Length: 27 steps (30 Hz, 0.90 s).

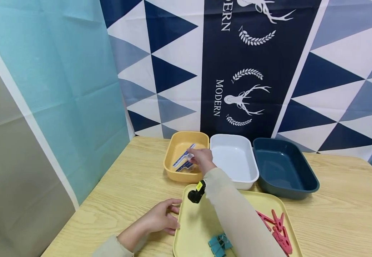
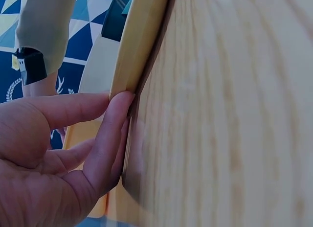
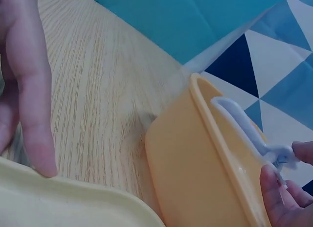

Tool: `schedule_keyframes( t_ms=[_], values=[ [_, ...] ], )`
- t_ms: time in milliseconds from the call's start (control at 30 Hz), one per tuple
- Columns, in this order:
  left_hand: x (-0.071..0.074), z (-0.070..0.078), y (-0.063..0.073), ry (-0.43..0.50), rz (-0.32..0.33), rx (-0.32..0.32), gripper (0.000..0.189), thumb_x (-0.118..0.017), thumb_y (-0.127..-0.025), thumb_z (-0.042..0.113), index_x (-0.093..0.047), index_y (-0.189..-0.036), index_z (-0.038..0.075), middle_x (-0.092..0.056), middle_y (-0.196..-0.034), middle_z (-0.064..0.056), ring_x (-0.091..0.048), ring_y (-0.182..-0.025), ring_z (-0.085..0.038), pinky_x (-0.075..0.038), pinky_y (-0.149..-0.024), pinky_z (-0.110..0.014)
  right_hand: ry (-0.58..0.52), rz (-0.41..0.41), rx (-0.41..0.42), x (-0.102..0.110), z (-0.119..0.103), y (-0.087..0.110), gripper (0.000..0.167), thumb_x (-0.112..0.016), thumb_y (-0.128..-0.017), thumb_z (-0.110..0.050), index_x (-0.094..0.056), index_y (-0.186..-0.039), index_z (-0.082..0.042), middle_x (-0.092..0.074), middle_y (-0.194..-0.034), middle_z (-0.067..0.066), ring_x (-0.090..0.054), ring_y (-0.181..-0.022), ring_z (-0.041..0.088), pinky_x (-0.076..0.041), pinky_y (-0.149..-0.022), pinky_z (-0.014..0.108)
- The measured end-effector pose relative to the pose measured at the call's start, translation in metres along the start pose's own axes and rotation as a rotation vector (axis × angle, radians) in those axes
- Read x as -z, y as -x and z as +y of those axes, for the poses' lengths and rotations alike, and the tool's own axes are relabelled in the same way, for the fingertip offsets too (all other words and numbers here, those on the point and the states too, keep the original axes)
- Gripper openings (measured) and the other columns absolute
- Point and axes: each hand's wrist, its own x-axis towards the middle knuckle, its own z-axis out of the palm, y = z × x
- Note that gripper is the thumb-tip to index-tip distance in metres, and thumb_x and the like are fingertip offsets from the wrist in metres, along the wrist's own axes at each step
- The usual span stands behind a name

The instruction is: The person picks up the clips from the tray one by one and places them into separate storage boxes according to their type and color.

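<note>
My right hand [image 1: 202,158] is over the yellow-orange bin [image 1: 170,150], pinching the handle end of a white bag clip [image 3: 239,123] between thumb and fingers. The clip's long, narrow bar slants across the bin's opening, and a small metal spring shows near the fingertips. Another blue-and-white bag clip [image 1: 184,165] is just below it inside the bin. Along the left edge of the pale yellow tray [image 1: 186,228], my left hand [image 1: 161,218] touches the rim with fairly straight fingers, pressing from the outside. Those fingertips [image 2: 122,99] meet the tray's side close above the wooden table.
Teal binder clips [image 1: 219,245] and red clothespins [image 1: 279,230] lie in the tray, partly covered by my right forearm. Beside the yellow-orange bin stand a white bin [image 1: 232,157] and a dark blue bin [image 1: 283,167]. A patterned cloth [image 1: 173,67] hangs behind the table.
</note>
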Motion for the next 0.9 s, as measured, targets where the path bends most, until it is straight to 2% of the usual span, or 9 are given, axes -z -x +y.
schedule_keyframes(
  t_ms=[133,300,467,700,800,900],
  values=[
    [-0.0014,-0.0001,-0.001,0.01,-0.005,-0.008,0.072,-0.063,-0.07,-0.022,-0.04,-0.136,-0.002,-0.049,-0.102,-0.015,-0.062,-0.077,-0.024,-0.059,-0.059,-0.038,0.047,0.015,-0.013,0.0002,0.0011,-0.002,0.031,-0.066,-0.084,-0.011,-0.059,-0.109,0.006,-0.062,-0.094,0.015,-0.061,-0.065,0.012,-0.055,-0.065,0.02],
    [-0.0036,0.001,-0.0007,0.022,-0.012,-0.016,0.073,-0.062,-0.069,-0.022,-0.039,-0.136,-0.003,-0.048,-0.101,-0.015,-0.062,-0.077,-0.023,-0.059,-0.059,-0.038,0.078,0.008,-0.045,-0.0009,-0.0015,0.0005,0.033,-0.062,-0.085,-0.01,-0.057,-0.114,0.005,-0.061,-0.103,0.017,-0.062,-0.07,0.015,-0.055,-0.077,0.025],
    [-0.0039,0.0036,-0.001,0.029,-0.015,-0.02,0.072,-0.062,-0.069,-0.022,-0.04,-0.135,-0.003,-0.048,-0.101,-0.015,-0.062,-0.077,-0.023,-0.059,-0.059,-0.038,0.032,-0.043,-0.042,-0.0005,-0.0004,0.0,0.038,-0.057,-0.086,-0.005,-0.051,-0.121,0.008,-0.058,-0.107,0.021,-0.064,-0.081,0.021,-0.055,-0.077,0.025],
    [-0.001,0.0038,-0.0006,0.015,-0.019,-0.018,0.072,-0.063,-0.07,-0.021,-0.04,-0.136,-0.002,-0.048,-0.101,-0.015,-0.062,-0.077,-0.023,-0.059,-0.059,-0.038,-0.057,-0.063,-0.038,0.0037,-0.0013,0.0016,0.044,-0.053,-0.084,-0.005,-0.046,-0.127,0.006,-0.056,-0.094,0.015,-0.061,-0.075,0.018,-0.055,-0.073,0.021],
    [0.0008,0.0026,-0.0001,0.015,-0.016,-0.023,0.073,-0.063,-0.07,-0.02,-0.039,-0.136,-0.002,-0.048,-0.102,-0.016,-0.062,-0.077,-0.023,-0.059,-0.059,-0.039,-0.12,-0.1,-0.026,0.0056,-0.0032,0.004,0.043,-0.05,-0.087,-0.007,-0.046,-0.128,0.005,-0.056,-0.093,0.015,-0.062,-0.078,0.019,-0.055,-0.076,0.022],
    [0.0025,0.0017,0.0004,0.019,-0.016,-0.027,0.073,-0.063,-0.07,-0.021,-0.039,-0.136,-0.002,-0.047,-0.102,-0.016,-0.062,-0.077,-0.023,-0.059,-0.059,-0.039,-0.137,-0.131,-0.01,0.0078,-0.0046,0.0071,0.04,-0.047,-0.09,-0.011,-0.048,-0.127,0.003,-0.057,-0.095,0.015,-0.062,-0.081,0.02,-0.055,-0.077,0.022]
  ],
)
